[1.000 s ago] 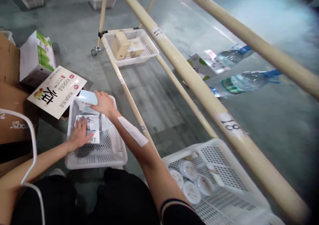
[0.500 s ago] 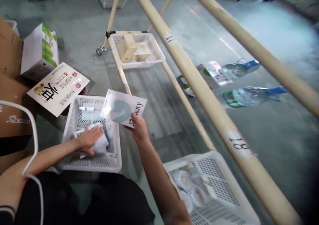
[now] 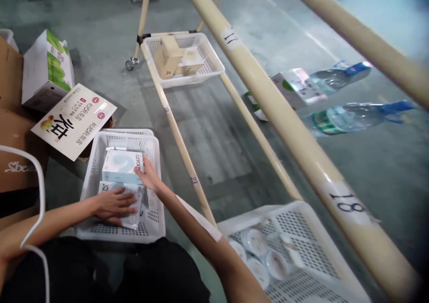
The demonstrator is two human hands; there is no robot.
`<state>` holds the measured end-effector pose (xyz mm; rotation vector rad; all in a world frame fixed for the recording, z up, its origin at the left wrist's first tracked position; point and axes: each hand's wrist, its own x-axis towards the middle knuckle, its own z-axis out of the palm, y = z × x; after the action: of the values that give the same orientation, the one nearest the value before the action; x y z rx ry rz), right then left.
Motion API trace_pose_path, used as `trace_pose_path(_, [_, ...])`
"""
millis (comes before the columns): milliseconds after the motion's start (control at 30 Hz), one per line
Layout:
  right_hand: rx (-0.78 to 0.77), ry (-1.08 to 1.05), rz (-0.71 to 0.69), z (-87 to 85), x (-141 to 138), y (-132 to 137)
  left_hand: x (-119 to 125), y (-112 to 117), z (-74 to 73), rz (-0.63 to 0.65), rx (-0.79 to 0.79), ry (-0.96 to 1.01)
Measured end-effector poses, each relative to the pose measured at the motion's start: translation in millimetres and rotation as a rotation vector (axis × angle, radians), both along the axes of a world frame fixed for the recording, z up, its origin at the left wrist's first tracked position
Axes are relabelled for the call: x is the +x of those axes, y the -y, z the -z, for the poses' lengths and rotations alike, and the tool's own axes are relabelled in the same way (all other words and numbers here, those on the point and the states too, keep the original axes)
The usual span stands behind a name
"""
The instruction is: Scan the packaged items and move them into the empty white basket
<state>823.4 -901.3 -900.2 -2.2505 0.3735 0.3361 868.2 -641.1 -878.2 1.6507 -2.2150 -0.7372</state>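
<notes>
A white perforated basket [image 3: 152, 225] sits on the floor in front of my knees. Inside it lies a white and pale blue box [image 3: 121, 165] with dark lettering on its edge. My right hand [image 3: 148, 176] rests against that box's right side, fingers curled round its edge. Nearer me in the basket lie flat clear-wrapped packets [image 3: 134, 204]. My left hand [image 3: 114, 204] lies flat on them with fingers spread.
A second white basket [image 3: 301, 249] with round lidded tubs stands at lower right. A third basket [image 3: 208, 70] with tan boxes sits farther off. Cream rack poles [image 3: 288, 128] numbered 17 and 18 cross diagonally. Cardboard boxes [image 3: 16, 133] and a printed carton flap [image 3: 75, 119] are left; water bottles [image 3: 355, 117] lie right.
My right hand, which held the box up over the floor beside the basket, has brought it down into the basket's far half. My left hand stays pressed on the packets.
</notes>
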Motion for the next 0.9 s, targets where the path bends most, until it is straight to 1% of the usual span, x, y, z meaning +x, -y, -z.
trace_pose_path(67, [0.013,-0.064,-0.071,-8.1,1,3,-4,-2,5.7,-0.041,-0.102,0.077])
trace_pose_path(133, [0.012,-0.121,-0.139,-16.3,-1,-1,-13,1,9.4,-0.067,-0.2,0.159])
trace_pose_path(167, [0.001,-0.14,-0.159,-19.9,-1,-5,-17,4,9.3,-0.078,-0.246,0.19])
trace_pose_path(233, [-0.038,-0.144,-0.172,-26.4,-1,-11,-21,12,4.8,-0.095,-0.325,0.221])
trace_pose_path(300, [-0.085,-0.089,-0.166,-33.2,4,-10,-12,17,-3.9,-0.113,-0.393,0.227])
trace_pose_path(333, [-0.106,-0.047,-0.158,-37.3,10,-4,-3,17,-8.4,-0.169,-0.415,0.239])
trace_pose_path(367, [-0.127,-0.001,-0.146,-42.0,18,5,9,14,-12.1,-0.266,-0.43,0.259])
trace_pose_path(400, [-0.15,0.045,-0.127,-47.7,31,18,22,9,-14.2,-0.413,-0.425,0.29])
trace_pose_path(433, [-0.178,0.089,-0.098,-54.3,47,34,34,1,-14.2,-0.607,-0.412,0.321])
trace_pose_path(500, [-0.25,0.165,-0.021,-70.3,88,71,51,-17,-6.7,-1.049,-0.357,0.305])
trace_pose_path(533, [-0.291,0.195,0.024,-79.2,112,90,56,-25,0.5,-1.251,-0.308,0.22])
trace_pose_path(567, [-0.333,0.212,0.069,-88.2,138,109,57,-33,9.2,-1.429,-0.246,0.075])
trace_pose_path(600, [-0.371,0.221,0.111,-96.8,164,125,57,-39,18.4,-1.567,-0.178,-0.112])
trace_pose_path(633, [-0.405,0.22,0.145,-104.4,189,139,55,-43,27.3,-1.658,-0.108,-0.308])
trace_pose_path(667, [-0.433,0.214,0.166,-110.6,214,149,52,-45,34.7,-1.71,-0.039,-0.476])
trace_pose_path(700, [-0.454,0.202,0.179,-114.9,236,158,49,-46,40.0,-1.74,0.015,-0.594])
trace_pose_path(733, [-0.471,0.185,0.186,-117.2,256,163,47,-45,42.8,-1.759,0.05,-0.66])
trace_pose_path(800, [-0.489,0.132,0.188,-116.4,286,169,47,-42,41.5,-1.774,0.089,-0.685])
trace_pose_path(833, [-0.49,0.099,0.187,-114.0,296,171,48,-40,38.1,-1.774,0.097,-0.68])
trace_pose_path(900, [-0.49,0.041,0.183,-107.6,307,173,51,-37,28.8,-1.771,0.095,-0.664])
